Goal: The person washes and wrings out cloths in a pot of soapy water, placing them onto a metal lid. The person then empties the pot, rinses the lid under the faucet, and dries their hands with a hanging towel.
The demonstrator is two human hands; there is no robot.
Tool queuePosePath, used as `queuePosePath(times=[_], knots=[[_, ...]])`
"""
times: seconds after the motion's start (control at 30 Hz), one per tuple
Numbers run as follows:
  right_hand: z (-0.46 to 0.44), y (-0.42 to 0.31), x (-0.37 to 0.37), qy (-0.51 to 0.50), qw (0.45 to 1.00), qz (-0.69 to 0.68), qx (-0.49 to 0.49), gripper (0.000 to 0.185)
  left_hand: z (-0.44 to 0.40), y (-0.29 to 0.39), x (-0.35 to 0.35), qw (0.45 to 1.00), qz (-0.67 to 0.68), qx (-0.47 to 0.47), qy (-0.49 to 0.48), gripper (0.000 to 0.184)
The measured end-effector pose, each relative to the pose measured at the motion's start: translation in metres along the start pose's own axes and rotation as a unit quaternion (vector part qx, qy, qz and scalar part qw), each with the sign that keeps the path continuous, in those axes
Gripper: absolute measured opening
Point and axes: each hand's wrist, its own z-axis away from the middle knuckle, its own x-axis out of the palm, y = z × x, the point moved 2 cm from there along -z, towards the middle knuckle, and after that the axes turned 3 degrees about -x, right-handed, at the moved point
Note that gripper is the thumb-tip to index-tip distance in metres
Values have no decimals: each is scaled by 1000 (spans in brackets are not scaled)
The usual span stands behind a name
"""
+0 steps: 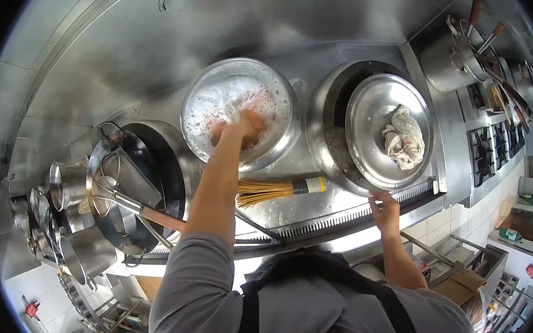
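Observation:
My left arm reaches into a wide metal basin [193, 91] of foamy, bubbly water. My left hand [237, 130] is blurred at the surface, its fingers hidden among orange-red shapes [255, 122] whose kind I cannot make out. To the right, a shallow metal bowl [366, 118] lies off-centre over a dark wok opening [337, 133], with a crumpled whitish cloth [405, 137] in it. At the bowl's near rim, my right hand [385, 211] has curled fingers, apparently closed on the edge. A bamboo wok brush [268, 190] with a dark, yellow-banded handle lies between the basin and the front grate.
On the left stands a large wok [173, 167] with a wooden-handled strainer [103, 195] across it, beside several metal pots [88, 250]. A long slotted drain [321, 225] runs along the counter front. A stockpot [449, 61] and gas burners [481, 156] are at right.

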Motion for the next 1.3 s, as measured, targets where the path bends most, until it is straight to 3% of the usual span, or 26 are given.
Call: queuePosePath(times=[0.13,0.2,0.27,0.4,0.5,0.57,0.63,0.67,0.7,0.73,0.77,0.8,0.87,0.93,1.0,1.07,1.1,1.13,1.23,1.3], knots=[[-40,-34,28,-69,995,-68,35,16,-34,-28,6,988,87,-84,-96,65],[-62,-38,47,-55,996,-60,-25,16,-35,-37,-6,981,102,-110,-121,65],[-88,-65,55,-82,994,-63,-28,19,-20,-32,-61,965,256,12,-59,50],[-140,-141,68,-108,977,-146,-113,25,21,-13,-177,939,343,19,-2,31],[-177,-194,91,-57,956,-192,-215,35,48,0,-240,919,391,30,41,23],[-200,-231,107,-20,947,-205,-246,38,61,9,-272,858,506,77,44,22],[-219,-250,124,104,930,-162,-314,34,70,14,-293,833,541,95,70,24],[-223,-255,124,106,927,-163,-322,34,74,15,-301,805,576,112,86,27],[-228,-259,122,15,939,-212,-268,30,74,13,-302,805,574,114,94,27],[-231,-262,122,-79,940,-256,-211,26,69,6,-294,768,626,103,91,27],[-232,-264,118,-62,959,-199,-192,27,67,-2,-284,727,675,91,86,28],[-228,-271,113,-62,958,-196,-198,27,66,-12,-270,726,675,93,93,28],[-216,-279,103,-82,938,-306,-139,24,58,-36,-230,805,570,-50,154,27],[-210,-282,113,-81,946,-280,-143,24,52,-44,-184,867,476,-96,112,32],[-210,-275,126,-81,953,-254,-145,23,67,-27,-149,869,425,-94,237,36],[-211,-263,142,-70,932,-343,-97,22,84,-8,-133,793,582,-56,171,39],[-210,-260,143,-75,933,-339,-94,22,96,11,-136,724,676,-53,130,35],[-210,-258,143,-69,931,-354,-62,21,107,21,-139,716,692,-40,82,36],[-204,-270,133,-62,921,-384,-14,18,102,32,-127,758,635,-5,147,42],[-203,-280,124,-61,914,-401,2,16,94,27,-118,834,535,-48,123,54]])
